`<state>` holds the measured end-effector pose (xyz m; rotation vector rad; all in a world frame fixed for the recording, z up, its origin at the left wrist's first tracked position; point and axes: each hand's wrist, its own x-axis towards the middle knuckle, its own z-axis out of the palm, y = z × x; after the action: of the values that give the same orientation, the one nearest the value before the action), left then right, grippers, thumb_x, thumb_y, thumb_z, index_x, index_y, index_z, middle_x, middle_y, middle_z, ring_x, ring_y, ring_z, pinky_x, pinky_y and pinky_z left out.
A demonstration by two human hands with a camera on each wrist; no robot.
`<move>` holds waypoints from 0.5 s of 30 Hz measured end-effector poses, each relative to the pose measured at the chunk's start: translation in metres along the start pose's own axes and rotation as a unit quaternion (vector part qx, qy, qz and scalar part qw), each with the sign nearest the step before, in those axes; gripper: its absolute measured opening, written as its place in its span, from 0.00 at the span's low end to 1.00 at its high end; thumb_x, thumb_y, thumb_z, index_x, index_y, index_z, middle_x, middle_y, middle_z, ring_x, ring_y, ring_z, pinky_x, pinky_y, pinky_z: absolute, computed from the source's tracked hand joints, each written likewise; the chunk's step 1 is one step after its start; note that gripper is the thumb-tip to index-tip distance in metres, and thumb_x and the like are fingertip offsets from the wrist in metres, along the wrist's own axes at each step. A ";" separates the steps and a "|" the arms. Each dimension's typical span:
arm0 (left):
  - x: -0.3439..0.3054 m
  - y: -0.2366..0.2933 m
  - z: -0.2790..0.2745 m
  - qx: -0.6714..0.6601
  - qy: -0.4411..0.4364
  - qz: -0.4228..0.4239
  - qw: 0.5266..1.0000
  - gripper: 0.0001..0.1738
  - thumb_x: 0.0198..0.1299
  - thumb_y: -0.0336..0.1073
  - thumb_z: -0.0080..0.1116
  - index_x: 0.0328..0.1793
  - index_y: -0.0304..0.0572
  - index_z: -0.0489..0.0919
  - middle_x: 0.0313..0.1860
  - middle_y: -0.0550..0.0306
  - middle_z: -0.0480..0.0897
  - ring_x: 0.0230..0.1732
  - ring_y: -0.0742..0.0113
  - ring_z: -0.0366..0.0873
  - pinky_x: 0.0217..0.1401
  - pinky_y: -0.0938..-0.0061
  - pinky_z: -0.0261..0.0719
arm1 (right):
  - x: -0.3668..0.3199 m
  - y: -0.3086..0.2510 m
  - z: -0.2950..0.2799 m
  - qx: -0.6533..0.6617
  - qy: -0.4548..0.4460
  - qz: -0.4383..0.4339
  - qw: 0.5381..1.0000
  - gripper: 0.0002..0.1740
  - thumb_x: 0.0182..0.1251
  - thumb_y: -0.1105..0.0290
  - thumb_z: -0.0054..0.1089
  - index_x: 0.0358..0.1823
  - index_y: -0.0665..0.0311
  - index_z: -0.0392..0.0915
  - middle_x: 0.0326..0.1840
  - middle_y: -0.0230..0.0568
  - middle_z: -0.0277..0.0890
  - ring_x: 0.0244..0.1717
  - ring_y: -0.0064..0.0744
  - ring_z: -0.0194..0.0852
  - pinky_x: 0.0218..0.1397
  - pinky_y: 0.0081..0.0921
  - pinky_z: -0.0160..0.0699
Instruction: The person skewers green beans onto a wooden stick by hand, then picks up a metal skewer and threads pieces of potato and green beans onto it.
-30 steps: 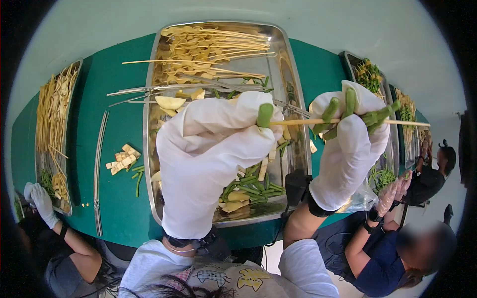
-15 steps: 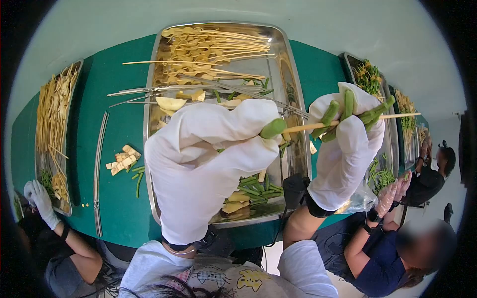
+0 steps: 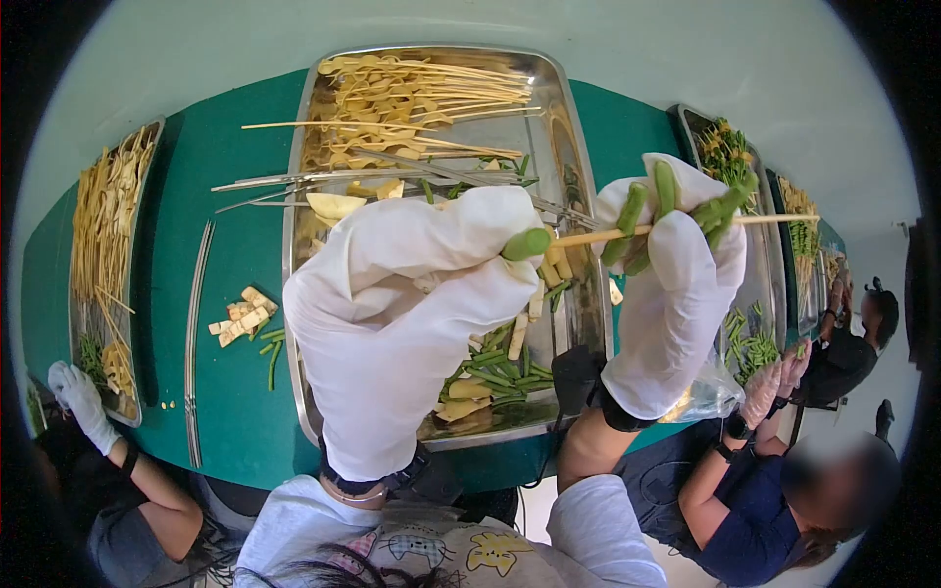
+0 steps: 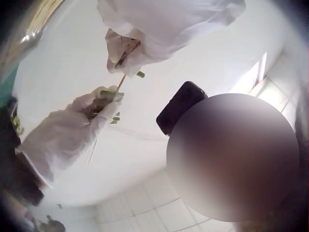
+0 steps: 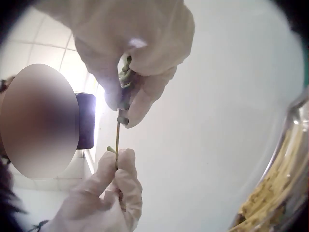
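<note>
Both hands wear loose white gloves and face each other above a large metal tray (image 3: 304, 387). My left hand (image 3: 392, 314) pinches a short piece of green bean (image 3: 526, 244) at the left end of a wooden skewer (image 3: 588, 237). My right hand (image 3: 676, 279) grips the skewer farther right, around several green bean pieces (image 3: 622, 223) threaded crosswise. The skewer's bare end sticks out beyond this hand to the right. In the right wrist view, my right hand (image 5: 145, 43) is above and my left hand (image 5: 104, 200) below, the skewer running between the fingertips.
The tray holds filled skewers (image 3: 392, 98), metal skewers (image 3: 284, 179) and cut green beans (image 3: 495, 370). Pale cubes (image 3: 242, 316) lie on the green table (image 3: 235, 412). Other trays stand left (image 3: 147, 196) and right (image 3: 769, 284). People work at both sides.
My right hand has shifted left with the skewer and its beans. My left hand has drawn back slightly left, and the bean piece in it has tipped from upright to slanting.
</note>
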<state>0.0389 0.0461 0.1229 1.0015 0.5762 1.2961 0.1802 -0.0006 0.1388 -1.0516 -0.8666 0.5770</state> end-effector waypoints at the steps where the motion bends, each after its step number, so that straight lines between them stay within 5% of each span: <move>1: 0.000 0.000 0.000 0.019 -0.007 0.013 1.000 0.14 0.48 0.24 0.64 0.43 0.31 0.78 0.35 0.50 0.82 0.33 0.64 0.81 0.39 0.74 0.79 | 0.001 0.000 -0.001 -0.001 0.000 0.012 1.000 0.22 0.58 0.70 0.61 0.51 0.74 0.70 0.42 0.47 0.76 0.40 0.37 0.78 0.40 0.27 0.76; 9: 0.000 0.000 -0.003 0.049 -0.012 0.030 0.998 0.14 0.48 0.24 0.64 0.42 0.31 0.78 0.36 0.50 0.82 0.32 0.65 0.81 0.38 0.73 0.79 | 0.001 0.000 0.000 0.013 -0.012 -0.005 1.000 0.24 0.56 0.69 0.62 0.52 0.75 0.69 0.38 0.44 0.75 0.37 0.36 0.77 0.40 0.27 0.76; 15: 0.001 0.004 -0.002 -0.037 -0.017 -0.083 0.996 0.13 0.51 0.28 0.62 0.43 0.31 0.77 0.37 0.50 0.82 0.34 0.65 0.80 0.39 0.73 0.79 | 0.006 0.011 -0.011 -0.064 -0.024 -0.117 0.991 0.20 0.54 0.73 0.60 0.49 0.74 0.71 0.35 0.44 0.75 0.34 0.38 0.77 0.36 0.29 0.77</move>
<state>0.0350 0.0472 0.1251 0.8934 0.5689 1.1445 0.1925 0.0030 0.1281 -1.0380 -1.0631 0.3540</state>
